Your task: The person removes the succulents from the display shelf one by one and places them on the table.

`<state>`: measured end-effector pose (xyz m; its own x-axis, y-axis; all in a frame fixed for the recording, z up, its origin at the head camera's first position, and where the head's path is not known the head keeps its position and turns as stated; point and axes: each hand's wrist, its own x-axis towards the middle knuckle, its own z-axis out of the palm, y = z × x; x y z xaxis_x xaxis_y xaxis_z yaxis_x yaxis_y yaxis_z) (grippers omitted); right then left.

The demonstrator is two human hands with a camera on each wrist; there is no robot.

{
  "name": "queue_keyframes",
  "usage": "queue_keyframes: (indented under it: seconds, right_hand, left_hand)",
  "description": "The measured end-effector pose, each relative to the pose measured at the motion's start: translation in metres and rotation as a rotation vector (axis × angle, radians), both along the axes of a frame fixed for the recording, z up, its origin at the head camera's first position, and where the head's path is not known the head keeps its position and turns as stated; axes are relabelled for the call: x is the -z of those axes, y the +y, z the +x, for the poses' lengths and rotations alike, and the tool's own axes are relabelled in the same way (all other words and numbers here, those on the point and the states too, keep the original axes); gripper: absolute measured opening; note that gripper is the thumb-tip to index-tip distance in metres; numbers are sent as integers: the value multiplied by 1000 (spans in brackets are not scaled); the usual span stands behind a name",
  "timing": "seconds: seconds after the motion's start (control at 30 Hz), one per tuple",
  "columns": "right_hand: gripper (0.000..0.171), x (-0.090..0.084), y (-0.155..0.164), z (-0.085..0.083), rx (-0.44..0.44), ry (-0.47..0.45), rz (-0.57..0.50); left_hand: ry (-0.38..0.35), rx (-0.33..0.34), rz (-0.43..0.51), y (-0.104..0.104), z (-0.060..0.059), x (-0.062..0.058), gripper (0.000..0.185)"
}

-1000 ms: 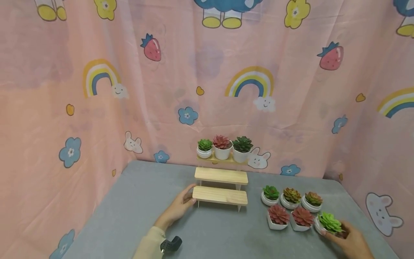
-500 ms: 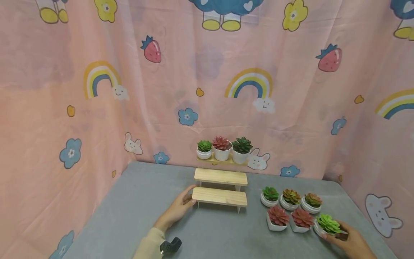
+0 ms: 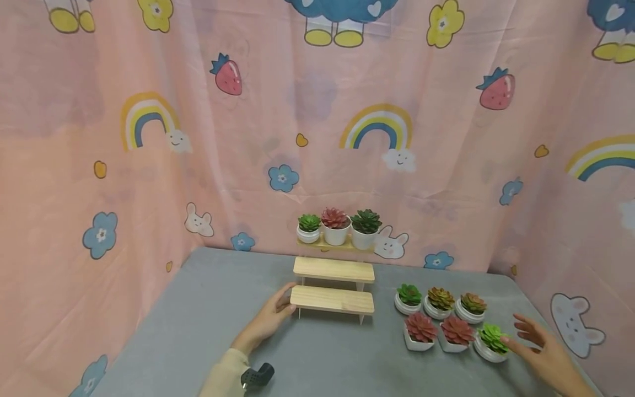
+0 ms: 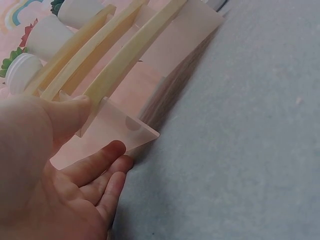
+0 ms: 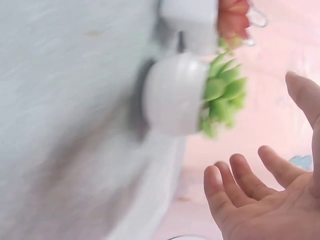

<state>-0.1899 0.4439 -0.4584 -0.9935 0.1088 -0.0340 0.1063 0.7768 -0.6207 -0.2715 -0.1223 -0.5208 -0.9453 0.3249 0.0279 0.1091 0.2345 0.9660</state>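
Note:
A tiered wooden display stand (image 3: 332,298) with clear supports holds several potted succulents on its top tier, among them a red one (image 3: 335,227). My left hand (image 3: 265,320) grips the left end of its lowest tier; in the left wrist view the thumb lies against the board, with other fingers beside the clear support (image 4: 117,122). My right hand (image 3: 545,353) is spread beside a bright green succulent in a round white pot (image 3: 491,353), its thumb close to the leaves. In the right wrist view, a gap separates that hand (image 5: 270,205) from the pot (image 5: 175,95).
Left of the bright green plant stand two red succulents in angular white pots (image 3: 419,343). Behind them is a row of round pots with a green (image 3: 409,298), an orange-brown (image 3: 439,300) and another brownish succulent (image 3: 472,306). A pink patterned curtain (image 3: 317,182) backs the grey table (image 3: 223,286).
My right hand has let go of the bright green succulent's pot and drawn away to the right, its fingers spreading. The left hand stays at the stand. The head view has shifted slightly.

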Motion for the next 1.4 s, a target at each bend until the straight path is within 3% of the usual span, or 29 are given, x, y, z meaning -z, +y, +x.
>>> queue_keyframes:
  seconds: [0.3,0.6,0.83,1.0,1.4]
  right_hand:
    - [72,-24,-19,-8,-63,224,-14]
    - [65,-48,-49,-21,-134,255,-32]
    - [59,-53,-84,-38,-225,356,-92]
    - [57,-57,-102,-50,-275,362,-123]
    - [59,-66,-142,-77,-333,271,-212]
  left_hand:
    - [-3,3,4,-1,0,4,62]
    - [-7,6,0,1,2,1,63]
    - [-2,7,-1,0,1,2,63]
    - [0,13,6,2,0,4,63]
    - [-1,12,-4,0,3,-1,63]
